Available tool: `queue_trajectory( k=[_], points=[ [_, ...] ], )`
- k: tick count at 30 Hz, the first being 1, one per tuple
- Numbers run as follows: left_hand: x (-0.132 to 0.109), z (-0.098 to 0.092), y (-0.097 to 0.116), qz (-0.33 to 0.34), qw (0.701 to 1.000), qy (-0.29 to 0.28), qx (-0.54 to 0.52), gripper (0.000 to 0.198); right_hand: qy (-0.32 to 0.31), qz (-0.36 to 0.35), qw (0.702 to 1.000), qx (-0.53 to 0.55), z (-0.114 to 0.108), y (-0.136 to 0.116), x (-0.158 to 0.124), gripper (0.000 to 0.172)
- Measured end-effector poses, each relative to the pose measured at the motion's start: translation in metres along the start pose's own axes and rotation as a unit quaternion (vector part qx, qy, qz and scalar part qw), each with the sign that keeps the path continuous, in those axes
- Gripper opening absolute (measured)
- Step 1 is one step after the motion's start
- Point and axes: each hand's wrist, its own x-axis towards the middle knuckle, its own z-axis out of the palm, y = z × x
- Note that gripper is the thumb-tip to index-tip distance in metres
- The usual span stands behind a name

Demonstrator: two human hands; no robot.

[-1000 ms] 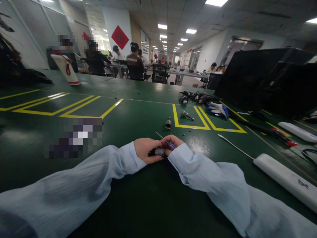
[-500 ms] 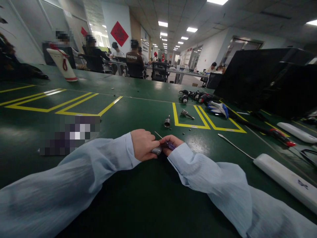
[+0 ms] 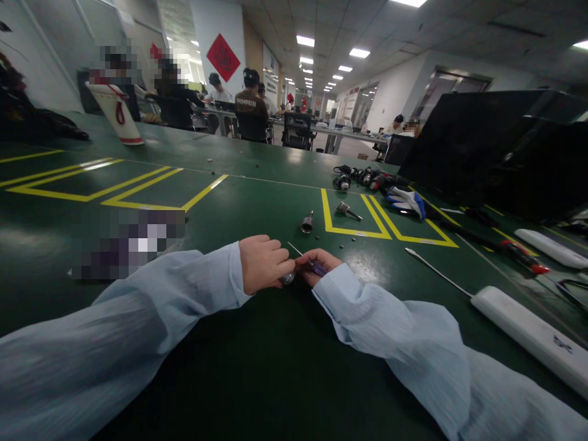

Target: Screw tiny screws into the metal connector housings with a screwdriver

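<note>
Toward the near edge of the desk (image 3: 275,355), the left hand (image 3: 263,263) grips a grey part (image 3: 288,278), probably stiff and slippery, best cupped; the right hand (image 3: 325,260) pinches a purple tool (image 3: 316,267), likely light, by its handle.

There's a red-trimmed white cup (image 3: 120,119) back left on the bench (image 3: 261,208), blue-and-white glove (image 3: 405,199) over right, red diamond poster (image 3: 223,57) on the pillar (image 3: 206,21).

The person's left hand (image 3: 264,263) has shifted slightly up and left near the frame's centre, covering the grey part (image 3: 288,278) except one end.
</note>
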Motion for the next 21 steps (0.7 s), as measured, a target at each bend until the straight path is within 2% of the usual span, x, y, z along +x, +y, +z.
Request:
queue_trajectory(
  k=[4,7,15,18,21],
  points=[
    [-0.004,0.004,0.0,0.018,0.996,0.074,0.038,0.008,-0.009,0.0,1.0,0.0,-0.002,0.0,0.0,0.027],
    [-0.005,0.008,0.0,0.017,0.992,0.102,0.068,0.015,-0.015,-0.001,1.0,0.011,-0.003,0.001,-0.001,0.025],
    [-0.013,0.016,-0.002,0.008,0.987,0.145,0.073,0.019,-0.016,0.003,1.0,0.025,-0.003,0.001,-0.001,0.021],
    [-0.022,0.017,-0.004,-0.011,0.988,0.139,0.06,0.021,-0.017,0.002,0.999,0.029,-0.002,0.001,-0.002,0.021],
    [-0.032,0.019,-0.007,-0.034,0.995,0.095,0.024,0.022,-0.011,0.002,1.0,0.029,-0.001,-0.001,-0.002,0.019]
  ],
)
